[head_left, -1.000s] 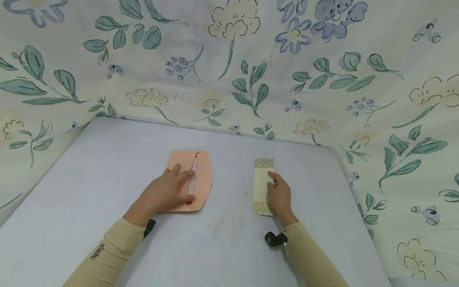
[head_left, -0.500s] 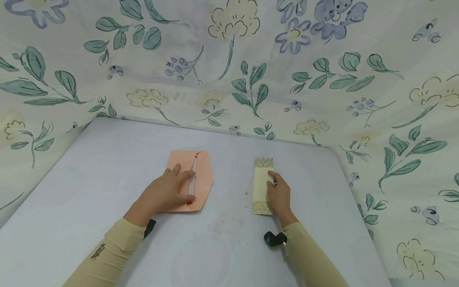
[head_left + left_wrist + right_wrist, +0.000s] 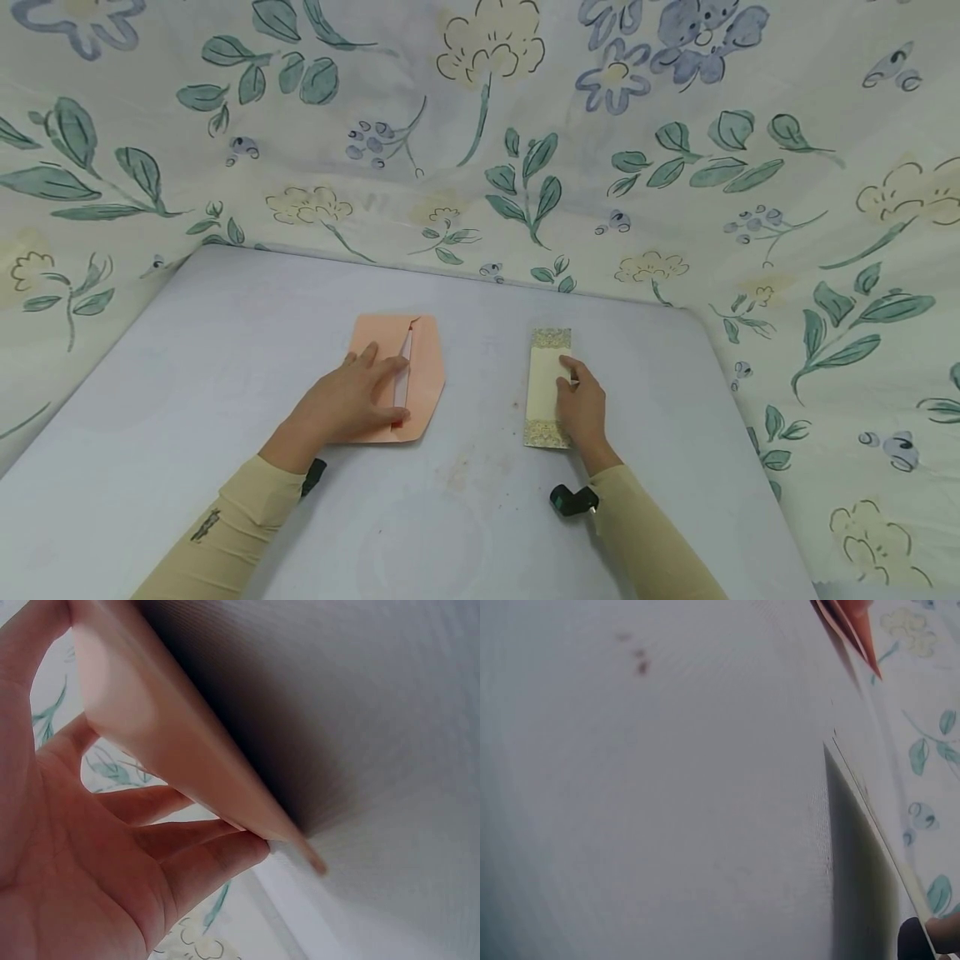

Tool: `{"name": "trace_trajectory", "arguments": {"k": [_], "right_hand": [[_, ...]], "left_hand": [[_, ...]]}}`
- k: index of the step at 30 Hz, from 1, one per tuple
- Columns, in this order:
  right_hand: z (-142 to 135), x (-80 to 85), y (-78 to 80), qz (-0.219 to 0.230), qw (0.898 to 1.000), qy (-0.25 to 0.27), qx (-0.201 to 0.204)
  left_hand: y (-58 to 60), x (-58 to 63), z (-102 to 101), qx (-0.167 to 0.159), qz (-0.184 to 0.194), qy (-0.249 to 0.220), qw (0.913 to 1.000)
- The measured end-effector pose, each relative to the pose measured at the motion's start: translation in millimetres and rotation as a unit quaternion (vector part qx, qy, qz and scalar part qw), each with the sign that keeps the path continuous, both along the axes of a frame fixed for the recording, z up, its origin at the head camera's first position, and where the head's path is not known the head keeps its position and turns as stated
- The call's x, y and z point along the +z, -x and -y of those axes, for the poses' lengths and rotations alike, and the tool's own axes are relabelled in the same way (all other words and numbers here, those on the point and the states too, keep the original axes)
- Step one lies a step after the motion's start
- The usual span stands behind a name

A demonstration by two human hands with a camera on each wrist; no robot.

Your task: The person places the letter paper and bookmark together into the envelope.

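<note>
A peach envelope (image 3: pixel 427 367) lies left of centre on the table, a long slit in its face showing white inside. My left hand (image 3: pixel 345 400) rests on it with spread fingers, index and thumb tips at either end of the slit. In the left wrist view the fingertips of the left hand (image 3: pixel 90 847) touch the envelope (image 3: pixel 172 742). To the right, my right hand (image 3: pixel 583 408) pinches the right edge of a narrow cream card (image 3: pixel 546 383) with speckled gold-green bands at both ends. The right wrist view shows the card (image 3: pixel 881 840) nearly edge-on, tilted over its shadow.
A white table (image 3: pixel 465 542) spreads under both hands, with brownish smudges (image 3: pixel 461 471) near its middle. Behind it hangs a floral cloth (image 3: pixel 420 108), which also falls along the sides. A black wrist camera (image 3: pixel 573 500) sits below the right hand.
The card and my right hand have shifted slightly left, and the card's near end has swung a little left. My left hand and the envelope stay in place.
</note>
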State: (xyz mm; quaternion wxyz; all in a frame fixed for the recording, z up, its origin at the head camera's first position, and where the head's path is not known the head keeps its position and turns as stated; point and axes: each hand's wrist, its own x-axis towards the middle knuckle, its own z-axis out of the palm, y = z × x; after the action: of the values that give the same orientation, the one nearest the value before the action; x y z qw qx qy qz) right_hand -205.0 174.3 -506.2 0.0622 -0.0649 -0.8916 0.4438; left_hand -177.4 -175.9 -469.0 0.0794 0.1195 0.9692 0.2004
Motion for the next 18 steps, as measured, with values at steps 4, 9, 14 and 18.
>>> {"name": "trace_trajectory", "arguments": {"k": [4,9,14,18], "right_hand": [[1.0,-1.5,-0.1,-0.002,1.000,0.006,0.000],[2.9,-2.3,0.1,0.002,1.000,0.008,-0.001],[4.8,-2.0,-0.5,-0.001,1.000,0.014,0.000],[6.8,-1.5,0.0,-0.007,1.000,0.013,0.001]], "left_hand": [[0.0,-0.3,0.3,-0.001,-0.002,0.001,1.0000],[-0.1,-0.5,0.3,-0.003,-0.003,0.002,1.0000],[-0.4,0.0,-0.2,-0.002,-0.005,0.003,1.0000],[-0.5,0.1,-0.4,-0.001,-0.004,0.004,1.0000]]}}
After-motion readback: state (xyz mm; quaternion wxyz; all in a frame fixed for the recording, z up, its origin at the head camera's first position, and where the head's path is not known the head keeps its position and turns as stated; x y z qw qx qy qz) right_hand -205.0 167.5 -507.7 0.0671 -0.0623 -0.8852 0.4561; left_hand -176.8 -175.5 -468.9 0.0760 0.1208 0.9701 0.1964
